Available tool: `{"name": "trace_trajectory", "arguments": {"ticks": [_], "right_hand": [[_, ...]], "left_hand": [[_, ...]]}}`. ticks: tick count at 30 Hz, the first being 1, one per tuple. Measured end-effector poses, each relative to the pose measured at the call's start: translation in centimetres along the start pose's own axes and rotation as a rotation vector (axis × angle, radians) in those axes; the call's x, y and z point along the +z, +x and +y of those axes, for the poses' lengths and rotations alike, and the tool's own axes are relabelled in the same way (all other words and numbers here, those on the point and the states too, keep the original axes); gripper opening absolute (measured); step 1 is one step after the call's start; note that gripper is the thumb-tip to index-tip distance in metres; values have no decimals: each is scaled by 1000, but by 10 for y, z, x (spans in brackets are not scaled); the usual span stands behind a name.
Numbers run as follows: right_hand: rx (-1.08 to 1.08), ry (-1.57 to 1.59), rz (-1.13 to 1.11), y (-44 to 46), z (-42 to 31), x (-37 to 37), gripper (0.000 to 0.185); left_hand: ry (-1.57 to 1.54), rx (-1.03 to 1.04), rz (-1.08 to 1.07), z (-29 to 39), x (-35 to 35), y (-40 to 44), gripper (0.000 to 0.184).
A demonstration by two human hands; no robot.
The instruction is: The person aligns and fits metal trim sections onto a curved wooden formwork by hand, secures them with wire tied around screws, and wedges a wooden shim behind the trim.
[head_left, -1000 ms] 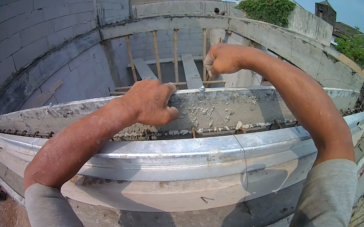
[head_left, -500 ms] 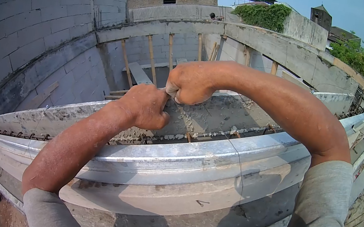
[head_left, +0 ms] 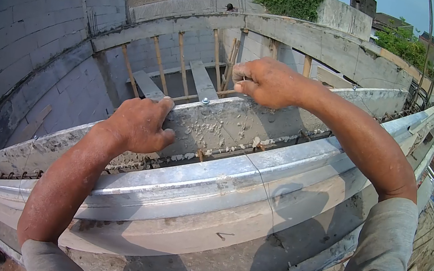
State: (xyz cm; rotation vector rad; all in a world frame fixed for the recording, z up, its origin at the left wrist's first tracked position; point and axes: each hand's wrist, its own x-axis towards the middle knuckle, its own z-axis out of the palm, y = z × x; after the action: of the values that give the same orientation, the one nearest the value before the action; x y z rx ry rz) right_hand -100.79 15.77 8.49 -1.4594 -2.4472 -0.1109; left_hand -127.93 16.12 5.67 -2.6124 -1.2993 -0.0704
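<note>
In the head view, my left hand (head_left: 137, 124) rests at the upper edge of a mortar-spattered formwork board (head_left: 288, 120), thumb and index finger apart. Its other fingers are mostly hidden. Further right, my right hand (head_left: 267, 82) is closed in a pinch just above the same board. A small pale bit shows at its fingertips, too little to name. Between the hands, a small shiny metal fastener (head_left: 205, 101) sits on the board's top edge. A thin wire (head_left: 266, 187) runs from the board over the silvery metal channel (head_left: 221, 181) on the near side.
Steel reinforcing bars (head_left: 208, 153) lie in the gap between board and channel. Wooden props (head_left: 160, 63) stand beyond, under a concrete beam (head_left: 312, 43). A grey block wall (head_left: 35, 19) rises at left. Upright rods (head_left: 427, 50) stand at right. A distant person's head (head_left: 230, 7) shows behind.
My hands were together over the board and have moved apart, left hand leftward, right hand rightward. The fastener between them has come into sight. The view has shifted slightly.
</note>
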Motion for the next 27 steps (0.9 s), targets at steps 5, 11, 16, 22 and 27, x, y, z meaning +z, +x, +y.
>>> {"name": "trace_trajectory", "arguments": {"ticks": [5,11,16,22,27], "right_hand": [[-327,-203,646,-54,5,19,33],[-15,174,-369,-119,-19,0,55],[33,85,-374,-114,-21,2,51],[48,57,-300,-117,-29,10,36],[8,13,-264,-118,-27,10,30]], "left_hand": [[-72,-73,-72,8,-6,-4,61],[-150,54,364,14,2,-32,77],[-466,-76,130,30,-6,-98,91],[-302,-230,79,-9,2,-135,84],[-239,-305,142,-6,13,-134,58]]}}
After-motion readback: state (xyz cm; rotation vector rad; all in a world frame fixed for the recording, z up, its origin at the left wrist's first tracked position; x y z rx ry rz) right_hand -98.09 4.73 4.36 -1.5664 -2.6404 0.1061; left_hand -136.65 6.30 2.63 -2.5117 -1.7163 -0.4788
